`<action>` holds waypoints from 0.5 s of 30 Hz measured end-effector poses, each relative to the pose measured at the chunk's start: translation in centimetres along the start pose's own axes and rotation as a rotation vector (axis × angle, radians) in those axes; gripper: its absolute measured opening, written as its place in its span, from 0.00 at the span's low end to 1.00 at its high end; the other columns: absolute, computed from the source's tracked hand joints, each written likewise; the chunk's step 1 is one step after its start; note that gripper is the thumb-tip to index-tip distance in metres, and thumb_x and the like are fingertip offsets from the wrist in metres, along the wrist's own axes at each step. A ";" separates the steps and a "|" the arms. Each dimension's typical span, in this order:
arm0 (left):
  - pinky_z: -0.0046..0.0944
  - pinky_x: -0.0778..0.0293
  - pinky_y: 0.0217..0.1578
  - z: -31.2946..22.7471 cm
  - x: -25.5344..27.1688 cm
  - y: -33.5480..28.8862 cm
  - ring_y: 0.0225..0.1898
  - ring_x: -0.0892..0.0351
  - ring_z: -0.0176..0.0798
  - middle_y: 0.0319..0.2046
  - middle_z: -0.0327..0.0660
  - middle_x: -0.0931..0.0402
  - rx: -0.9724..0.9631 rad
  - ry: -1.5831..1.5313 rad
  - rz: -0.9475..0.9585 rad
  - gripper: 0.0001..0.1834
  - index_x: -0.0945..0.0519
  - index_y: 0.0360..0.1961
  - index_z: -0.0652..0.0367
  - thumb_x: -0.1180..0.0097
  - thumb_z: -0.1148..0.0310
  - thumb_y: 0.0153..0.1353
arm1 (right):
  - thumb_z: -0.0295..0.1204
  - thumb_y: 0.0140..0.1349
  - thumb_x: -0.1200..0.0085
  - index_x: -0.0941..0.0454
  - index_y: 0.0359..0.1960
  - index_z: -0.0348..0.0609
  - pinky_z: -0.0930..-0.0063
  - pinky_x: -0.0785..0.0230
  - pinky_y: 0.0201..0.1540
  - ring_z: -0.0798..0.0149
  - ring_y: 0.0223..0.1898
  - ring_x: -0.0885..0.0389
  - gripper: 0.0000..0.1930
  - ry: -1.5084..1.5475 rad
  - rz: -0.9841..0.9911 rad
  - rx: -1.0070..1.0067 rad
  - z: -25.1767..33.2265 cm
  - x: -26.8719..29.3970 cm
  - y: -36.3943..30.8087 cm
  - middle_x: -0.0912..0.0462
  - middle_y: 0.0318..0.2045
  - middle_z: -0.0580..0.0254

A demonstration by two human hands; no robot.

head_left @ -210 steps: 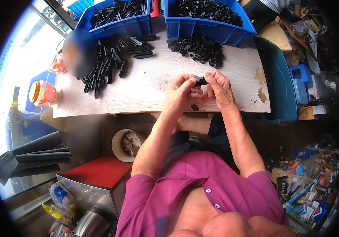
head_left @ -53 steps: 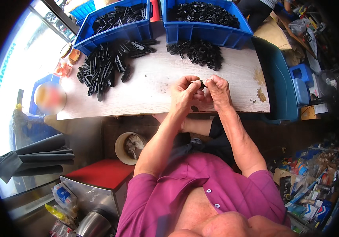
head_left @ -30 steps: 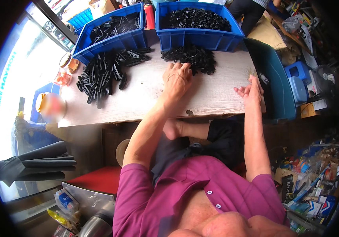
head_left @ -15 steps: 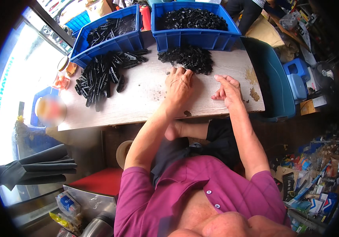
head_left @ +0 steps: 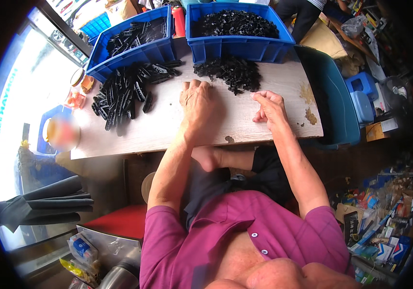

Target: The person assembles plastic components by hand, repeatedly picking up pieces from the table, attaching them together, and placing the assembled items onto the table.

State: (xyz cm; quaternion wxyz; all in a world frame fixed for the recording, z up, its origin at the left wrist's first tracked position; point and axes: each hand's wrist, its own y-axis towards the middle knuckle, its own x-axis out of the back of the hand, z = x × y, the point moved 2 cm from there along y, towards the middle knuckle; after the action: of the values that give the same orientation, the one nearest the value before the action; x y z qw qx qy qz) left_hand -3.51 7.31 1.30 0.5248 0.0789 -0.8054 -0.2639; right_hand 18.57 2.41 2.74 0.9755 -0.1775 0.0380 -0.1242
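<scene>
We sit at a pale wooden worktable (head_left: 168, 135). At twelve o'clock from our hands stand two blue plastic crates, the left crate (head_left: 134, 48) holding long black parts and the right crate (head_left: 238, 31) holding small black pieces. At ten o'clock lies a spread of long black plastic strips (head_left: 124, 91). A heap of small black plastic clips (head_left: 230, 72) lies at twelve. Our left hand (head_left: 197, 98) rests palm down, open, fingertips just beside that heap. Our right hand (head_left: 269, 106), at three o'clock from the left hand, is loosely curled; we cannot tell whether it holds anything.
</scene>
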 end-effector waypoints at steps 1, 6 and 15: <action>0.47 0.29 0.46 0.0 -0.1 -0.1 0.43 0.26 0.53 0.37 0.44 0.21 0.000 -0.001 0.001 0.14 0.19 0.43 0.54 0.42 0.71 0.53 | 0.34 0.57 0.37 0.21 0.39 0.40 0.69 0.24 0.16 0.71 0.08 0.31 0.13 0.001 0.004 -0.005 0.0 0.0 -0.1 0.33 0.08 0.69; 0.47 0.27 0.40 -1.1 0.3 -1.0 0.36 0.24 0.54 0.34 0.46 0.21 -0.018 -0.090 0.026 0.08 0.21 0.39 0.55 0.45 0.73 0.57 | 0.36 0.57 0.36 0.21 0.39 0.40 0.69 0.26 0.16 0.71 0.08 0.30 0.14 0.057 0.071 0.016 -0.4 -0.7 -0.3 0.33 0.08 0.69; 0.44 0.24 0.35 -5.3 1.0 -4.3 0.32 0.20 0.46 0.31 0.43 0.21 -0.068 -0.540 -0.130 0.10 0.25 0.40 0.57 0.39 0.73 0.57 | 0.34 0.57 0.34 0.20 0.41 0.41 0.73 0.30 0.16 0.73 0.09 0.34 0.14 0.096 0.274 0.127 -0.8 -2.5 -0.9 0.32 0.09 0.71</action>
State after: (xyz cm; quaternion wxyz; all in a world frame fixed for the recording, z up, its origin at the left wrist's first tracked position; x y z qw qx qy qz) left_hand 0.08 1.43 1.50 0.2755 0.0395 -0.9000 -0.3356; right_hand 15.91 1.99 2.40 0.9896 -0.1026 0.1005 -0.0005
